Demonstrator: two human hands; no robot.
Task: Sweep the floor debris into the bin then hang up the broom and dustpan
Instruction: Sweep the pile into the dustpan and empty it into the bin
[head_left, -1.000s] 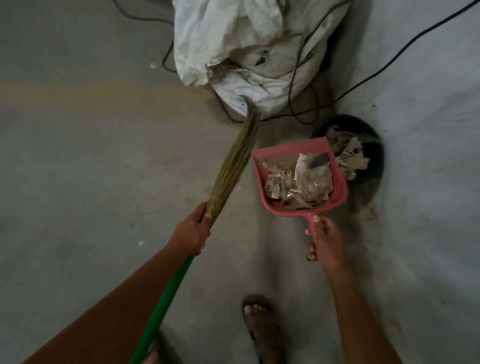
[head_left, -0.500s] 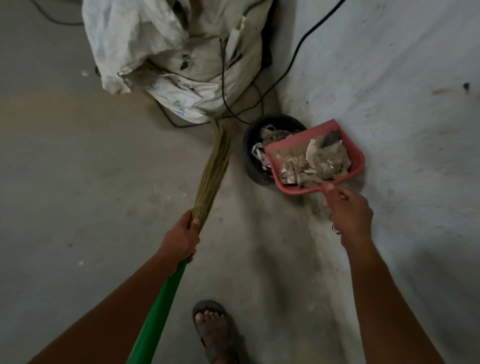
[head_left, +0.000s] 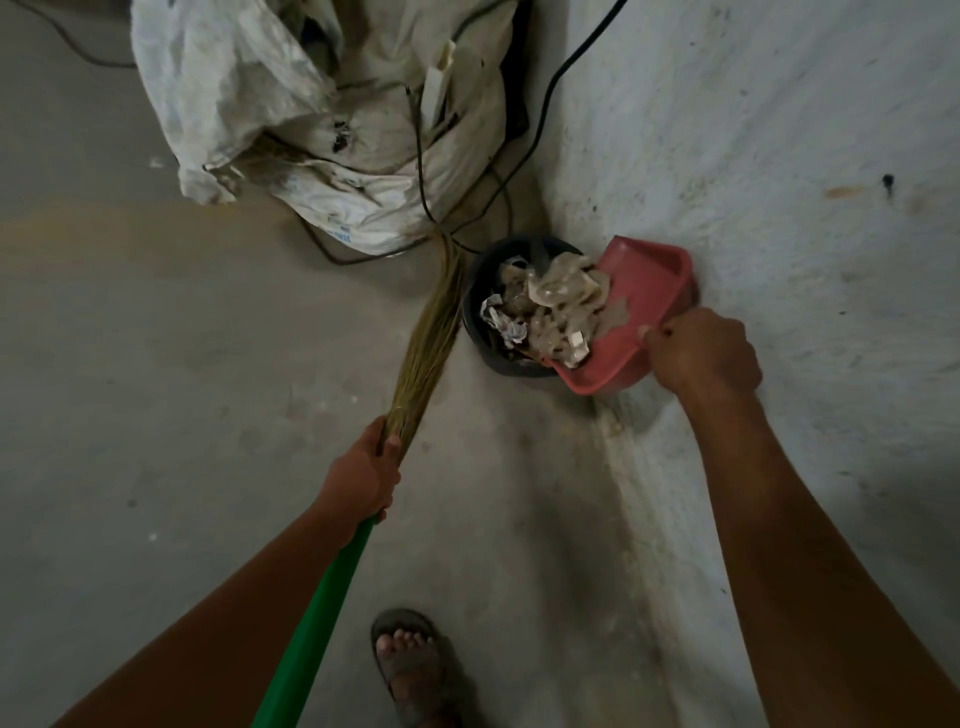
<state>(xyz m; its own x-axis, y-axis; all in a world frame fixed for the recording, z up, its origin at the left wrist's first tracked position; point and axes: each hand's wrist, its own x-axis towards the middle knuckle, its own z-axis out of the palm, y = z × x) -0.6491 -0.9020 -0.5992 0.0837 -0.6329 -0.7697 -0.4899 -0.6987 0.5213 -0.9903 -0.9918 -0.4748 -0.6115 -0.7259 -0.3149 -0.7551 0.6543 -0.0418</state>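
Dustpan (head_left: 631, 317) lip overhangs bin (head_left: 480, 332) rim, seemingly touching; wall (head_left: 779, 156) hugs both.

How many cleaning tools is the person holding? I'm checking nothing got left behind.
2: the broom gripped in the left hand, and the red dustpan tipped over the bin in the right hand.

Your items: red dustpan (head_left: 644, 291), green-handled straw-tan broom (head_left: 322, 613), black bin (head_left: 480, 322), dirty white sack (head_left: 291, 114), grey floor (head_left: 156, 364).
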